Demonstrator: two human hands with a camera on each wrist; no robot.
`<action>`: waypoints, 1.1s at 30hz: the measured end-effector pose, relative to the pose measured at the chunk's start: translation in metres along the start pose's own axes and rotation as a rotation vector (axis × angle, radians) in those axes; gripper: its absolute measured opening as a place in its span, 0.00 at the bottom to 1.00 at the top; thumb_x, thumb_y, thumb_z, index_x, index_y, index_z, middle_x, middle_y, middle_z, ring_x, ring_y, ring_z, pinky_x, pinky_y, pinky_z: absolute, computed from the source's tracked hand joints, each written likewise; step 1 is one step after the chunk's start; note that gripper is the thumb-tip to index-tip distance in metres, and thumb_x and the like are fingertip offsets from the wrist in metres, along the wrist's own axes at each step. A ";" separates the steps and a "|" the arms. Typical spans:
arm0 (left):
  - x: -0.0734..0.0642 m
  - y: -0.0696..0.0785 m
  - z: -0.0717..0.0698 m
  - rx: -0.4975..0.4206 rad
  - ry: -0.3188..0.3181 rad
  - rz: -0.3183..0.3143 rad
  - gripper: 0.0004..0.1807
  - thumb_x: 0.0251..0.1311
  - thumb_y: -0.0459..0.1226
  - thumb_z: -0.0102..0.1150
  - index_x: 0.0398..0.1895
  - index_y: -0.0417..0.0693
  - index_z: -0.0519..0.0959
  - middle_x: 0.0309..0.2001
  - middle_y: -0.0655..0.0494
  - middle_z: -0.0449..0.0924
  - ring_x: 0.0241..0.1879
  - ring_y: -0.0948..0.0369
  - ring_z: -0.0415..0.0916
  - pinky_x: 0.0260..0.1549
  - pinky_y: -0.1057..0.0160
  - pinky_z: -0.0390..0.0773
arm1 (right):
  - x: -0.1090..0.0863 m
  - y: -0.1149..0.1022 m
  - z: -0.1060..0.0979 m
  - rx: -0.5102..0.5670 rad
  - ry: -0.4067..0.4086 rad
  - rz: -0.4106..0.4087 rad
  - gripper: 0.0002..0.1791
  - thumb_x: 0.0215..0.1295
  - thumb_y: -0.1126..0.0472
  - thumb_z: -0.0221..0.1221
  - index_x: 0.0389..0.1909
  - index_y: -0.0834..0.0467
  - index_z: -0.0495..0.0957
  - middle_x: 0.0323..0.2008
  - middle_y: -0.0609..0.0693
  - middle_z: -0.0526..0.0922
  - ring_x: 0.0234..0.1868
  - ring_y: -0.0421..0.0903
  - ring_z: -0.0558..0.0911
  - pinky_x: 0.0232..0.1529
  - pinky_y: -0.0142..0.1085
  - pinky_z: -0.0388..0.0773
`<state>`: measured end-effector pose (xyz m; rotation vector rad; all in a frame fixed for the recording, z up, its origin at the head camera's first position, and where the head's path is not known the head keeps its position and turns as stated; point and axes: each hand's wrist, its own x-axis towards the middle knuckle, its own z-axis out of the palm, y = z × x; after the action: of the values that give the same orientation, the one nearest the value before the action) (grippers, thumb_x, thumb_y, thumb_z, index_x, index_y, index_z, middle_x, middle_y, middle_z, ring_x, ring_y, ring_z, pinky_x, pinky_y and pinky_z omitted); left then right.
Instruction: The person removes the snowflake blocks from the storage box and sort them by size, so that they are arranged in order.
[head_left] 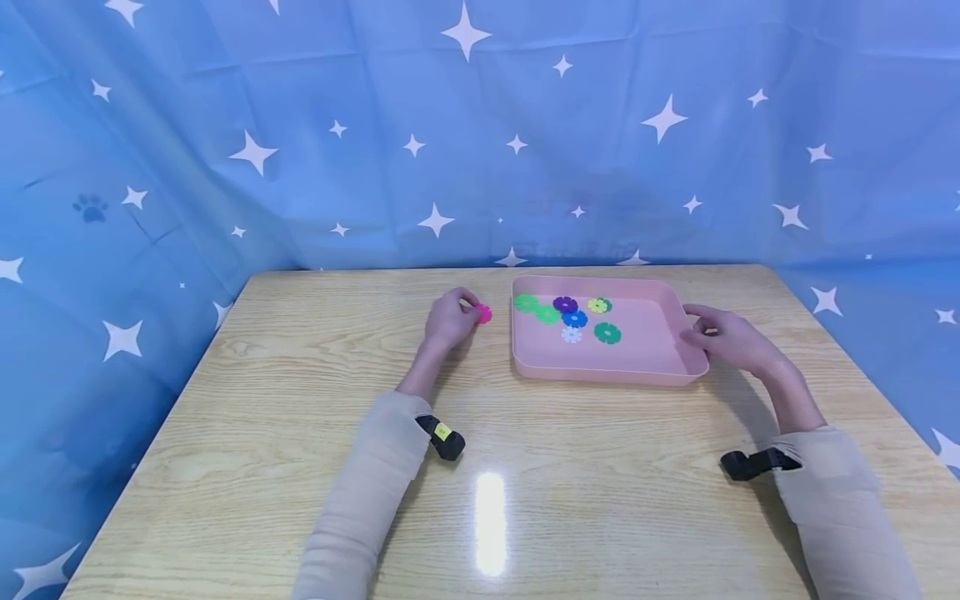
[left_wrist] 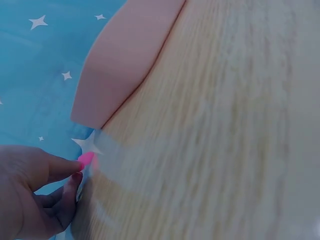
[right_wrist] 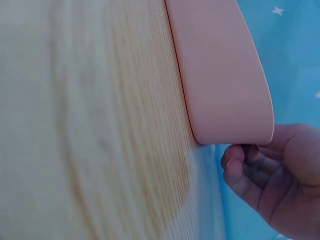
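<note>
A bright pink notched disc [head_left: 484, 313] is pinched between thumb and finger of my left hand [head_left: 448, 319], just left of the pink tray [head_left: 607, 376]. The left wrist view shows the disc edge-on at the fingertips, apart from the tray wall. At the tray's right side, my right hand [head_left: 735, 340] grips the rim, thumb over the edge and curled fingers against the outer wall [right_wrist: 225, 75]. Inside the tray lie several plastic discs: light green [head_left: 527, 302], purple [head_left: 565, 304], blue [head_left: 575, 319], white [head_left: 572, 335], yellow [head_left: 597, 306] and dark green [head_left: 607, 333].
The tray stands near the far edge of a wood-grain table [head_left: 300, 400]. Behind and beside the table hangs a blue curtain [head_left: 360, 100] with white stars. Each sleeved wrist carries a black camera [head_left: 447, 442]. A light glare lies on the tabletop.
</note>
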<state>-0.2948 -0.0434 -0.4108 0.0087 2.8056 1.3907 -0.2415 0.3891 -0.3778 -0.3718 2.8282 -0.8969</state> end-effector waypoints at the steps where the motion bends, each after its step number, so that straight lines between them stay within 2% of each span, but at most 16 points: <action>1: 0.001 0.000 0.001 0.012 -0.002 -0.003 0.07 0.68 0.36 0.60 0.46 0.45 0.81 0.37 0.49 0.82 0.34 0.56 0.75 0.35 0.60 0.74 | 0.000 0.000 0.000 -0.002 0.001 -0.001 0.32 0.78 0.60 0.52 0.73 0.74 0.56 0.38 0.58 0.76 0.31 0.44 0.73 0.29 0.36 0.69; 10: 0.000 0.003 0.006 0.084 -0.014 -0.006 0.09 0.68 0.39 0.62 0.45 0.45 0.81 0.40 0.50 0.83 0.37 0.56 0.77 0.37 0.58 0.75 | 0.002 0.002 0.000 -0.002 0.010 0.003 0.31 0.77 0.60 0.53 0.72 0.74 0.58 0.38 0.58 0.77 0.33 0.44 0.74 0.29 0.35 0.71; 15: 0.001 0.002 0.007 0.093 -0.007 -0.007 0.10 0.68 0.41 0.62 0.45 0.45 0.80 0.41 0.50 0.83 0.38 0.55 0.78 0.39 0.57 0.76 | 0.002 0.002 -0.001 -0.018 0.009 -0.001 0.32 0.77 0.60 0.53 0.72 0.75 0.57 0.38 0.58 0.77 0.33 0.44 0.74 0.30 0.34 0.71; 22: 0.003 -0.002 0.004 -0.017 -0.014 -0.032 0.12 0.69 0.41 0.60 0.48 0.41 0.78 0.43 0.46 0.81 0.40 0.54 0.77 0.41 0.57 0.77 | 0.002 0.003 0.002 -0.013 0.027 -0.019 0.30 0.77 0.62 0.53 0.71 0.75 0.59 0.36 0.57 0.77 0.32 0.43 0.74 0.29 0.34 0.72; 26: 0.002 -0.003 -0.001 -0.085 -0.008 -0.021 0.13 0.70 0.39 0.58 0.49 0.38 0.78 0.44 0.44 0.80 0.40 0.54 0.76 0.41 0.58 0.77 | 0.003 0.002 0.002 -0.024 0.030 -0.020 0.29 0.77 0.62 0.53 0.70 0.75 0.60 0.36 0.57 0.77 0.31 0.42 0.73 0.29 0.34 0.71; 33: -0.001 0.006 -0.004 -0.143 -0.013 0.017 0.12 0.71 0.38 0.58 0.49 0.38 0.78 0.39 0.47 0.78 0.33 0.59 0.73 0.31 0.64 0.75 | 0.005 0.003 0.000 -0.026 0.014 -0.010 0.29 0.78 0.61 0.51 0.71 0.74 0.59 0.37 0.57 0.77 0.31 0.43 0.73 0.29 0.34 0.70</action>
<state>-0.2943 -0.0429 -0.4040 0.0406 2.6953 1.5850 -0.2466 0.3898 -0.3796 -0.3853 2.8553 -0.8692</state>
